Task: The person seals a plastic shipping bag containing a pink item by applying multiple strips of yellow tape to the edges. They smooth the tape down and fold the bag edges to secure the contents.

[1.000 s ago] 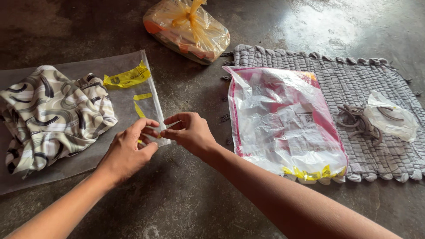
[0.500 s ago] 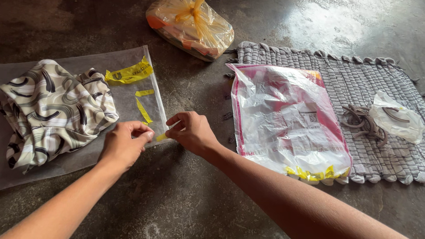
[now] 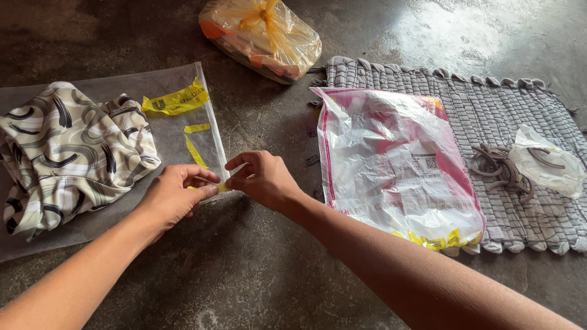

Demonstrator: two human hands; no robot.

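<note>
A clear plastic bag (image 3: 174, 143) lies flat on the dark floor, with a folded cream cloth with dark swirls (image 3: 67, 153) inside it. Yellow tape strips (image 3: 177, 101) stick to the bag near its open end. My left hand (image 3: 174, 195) rests flat on the bag's near corner, pressing it down. My right hand (image 3: 263, 177) pinches the same corner between thumb and fingers, where a small yellow tape piece (image 3: 220, 187) shows. Both hands almost touch each other.
A pink-edged clear bag (image 3: 391, 159) lies on a grey woven mat (image 3: 526, 122) to the right. Grey rubber bands (image 3: 498, 165) and a small clear bag (image 3: 547, 162) sit on the mat. A tied yellow-tinted bag of goods (image 3: 263, 33) stands at the back.
My hands have lowered from holding a tape strip in the air to pressing it onto the bag's corner. My left hand has opened flat on the plastic.
</note>
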